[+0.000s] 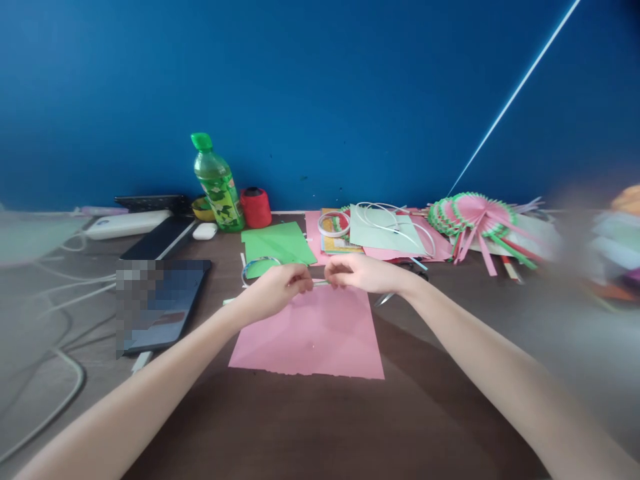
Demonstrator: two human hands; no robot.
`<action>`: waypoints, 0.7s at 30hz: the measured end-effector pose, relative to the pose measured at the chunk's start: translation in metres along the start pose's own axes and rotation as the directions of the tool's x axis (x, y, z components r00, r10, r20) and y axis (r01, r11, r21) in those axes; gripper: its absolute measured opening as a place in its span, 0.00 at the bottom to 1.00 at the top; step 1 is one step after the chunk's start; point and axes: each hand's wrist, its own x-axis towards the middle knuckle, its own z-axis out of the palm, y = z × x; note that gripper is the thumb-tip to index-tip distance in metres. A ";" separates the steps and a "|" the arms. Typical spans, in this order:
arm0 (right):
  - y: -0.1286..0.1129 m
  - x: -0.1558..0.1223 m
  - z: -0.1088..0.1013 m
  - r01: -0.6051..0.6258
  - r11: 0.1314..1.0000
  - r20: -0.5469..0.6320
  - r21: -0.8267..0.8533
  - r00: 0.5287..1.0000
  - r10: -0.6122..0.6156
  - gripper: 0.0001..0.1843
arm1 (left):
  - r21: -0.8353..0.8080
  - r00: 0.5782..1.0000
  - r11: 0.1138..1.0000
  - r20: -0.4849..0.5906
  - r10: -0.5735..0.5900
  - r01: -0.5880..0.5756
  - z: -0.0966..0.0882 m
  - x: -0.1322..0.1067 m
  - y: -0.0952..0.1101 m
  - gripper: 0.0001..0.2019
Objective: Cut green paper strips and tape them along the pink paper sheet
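My left hand (277, 288) and my right hand (364, 272) meet above a pink paper sheet (310, 333) on the brown table (430, 413). Both pinch the ends of a thin pale strip (320, 283) stretched between the fingertips. A tape roll (257, 265) lies just behind my left hand on a green paper sheet (279, 245).
A tablet (163, 303) and white cables (60, 320) are to the left. A green bottle (218, 183), red thread spool (256, 207) and earbud case (205, 231) stand by the blue wall. Pink-and-green paper fans (475, 217), loose paper sheets and another tape roll (334, 224) lie at the back right.
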 end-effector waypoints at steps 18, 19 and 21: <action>-0.010 -0.002 0.000 0.005 1.000 0.035 0.030 0.999 -0.006 0.07 | 0.137 0.980 0.983 -0.142 0.139 -0.120 -0.001 -0.004 0.007 0.08; -0.010 -0.002 0.000 0.009 0.999 0.038 0.040 0.999 -0.011 0.07 | 0.112 0.978 0.984 -0.141 0.153 -0.138 -0.001 -0.005 0.008 0.09; -0.012 -0.003 0.001 0.018 0.998 0.050 0.059 0.999 -0.021 0.07 | 0.035 0.987 0.991 -0.093 0.130 -0.127 0.000 -0.006 0.010 0.08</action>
